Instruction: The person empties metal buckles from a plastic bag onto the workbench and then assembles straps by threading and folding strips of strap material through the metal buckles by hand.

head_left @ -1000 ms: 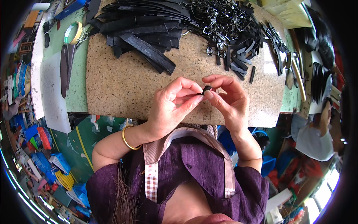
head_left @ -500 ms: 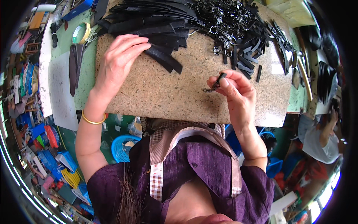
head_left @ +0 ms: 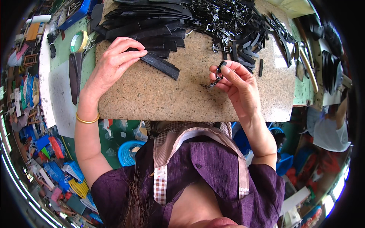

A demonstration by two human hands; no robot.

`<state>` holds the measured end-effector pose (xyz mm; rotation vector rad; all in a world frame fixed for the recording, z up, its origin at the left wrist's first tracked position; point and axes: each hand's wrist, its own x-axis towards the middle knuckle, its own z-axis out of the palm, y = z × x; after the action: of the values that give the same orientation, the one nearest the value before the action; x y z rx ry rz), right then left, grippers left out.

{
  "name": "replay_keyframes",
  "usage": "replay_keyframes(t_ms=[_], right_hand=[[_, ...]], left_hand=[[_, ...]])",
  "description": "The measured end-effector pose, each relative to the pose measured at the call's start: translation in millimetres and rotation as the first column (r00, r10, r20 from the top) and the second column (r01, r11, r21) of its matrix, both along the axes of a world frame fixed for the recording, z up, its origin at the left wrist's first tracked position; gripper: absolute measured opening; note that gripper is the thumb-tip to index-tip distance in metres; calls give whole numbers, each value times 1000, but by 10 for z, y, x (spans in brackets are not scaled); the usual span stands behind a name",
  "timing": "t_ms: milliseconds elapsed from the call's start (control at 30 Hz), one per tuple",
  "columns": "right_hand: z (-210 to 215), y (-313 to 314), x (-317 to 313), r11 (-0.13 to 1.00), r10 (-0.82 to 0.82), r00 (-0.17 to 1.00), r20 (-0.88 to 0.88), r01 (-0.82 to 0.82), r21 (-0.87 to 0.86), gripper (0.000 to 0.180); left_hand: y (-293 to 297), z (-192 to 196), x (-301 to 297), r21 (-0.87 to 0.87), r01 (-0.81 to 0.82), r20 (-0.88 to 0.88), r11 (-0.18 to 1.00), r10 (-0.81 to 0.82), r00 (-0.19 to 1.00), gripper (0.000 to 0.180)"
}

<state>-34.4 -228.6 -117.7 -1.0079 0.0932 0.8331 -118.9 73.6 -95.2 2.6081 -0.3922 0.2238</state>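
I have the long, flat, matt black strip by its upper end: my left hand is narrowed over it, and its free end points to four o'clock over the speckled tan tabletop. My right hand pinches a short black strap with a shiny dark metal buckle between thumb and fingers; I cannot tell whether the buckle is fastened to it.

At twelve o'clock from the long strip is the heaped pile of wide black strips. At twelve from my right hand's piece sits the tangled mound of shiny metal buckles, and at two o'clock from it lie narrow, short black strips.

Farther out, at ten o'clock from my left hand, stands a round, green-and-yellow tape roll. A smooth gold bangle circles my left wrist; at six o'clock below that hand is a blue latticed plastic basket.
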Motion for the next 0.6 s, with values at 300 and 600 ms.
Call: replay_keyframes(t_ms=[300,600], right_hand=[[56,0,-110,997,80,995,55,-79,-14,14],[30,227,-126,997,50,997,50,-53,58,17]], left_hand=[[-414,139,-14,-115,-297,227,948,316,921,22],[-1020,-117,-117,-403,-192,127,895,262,957,27]])
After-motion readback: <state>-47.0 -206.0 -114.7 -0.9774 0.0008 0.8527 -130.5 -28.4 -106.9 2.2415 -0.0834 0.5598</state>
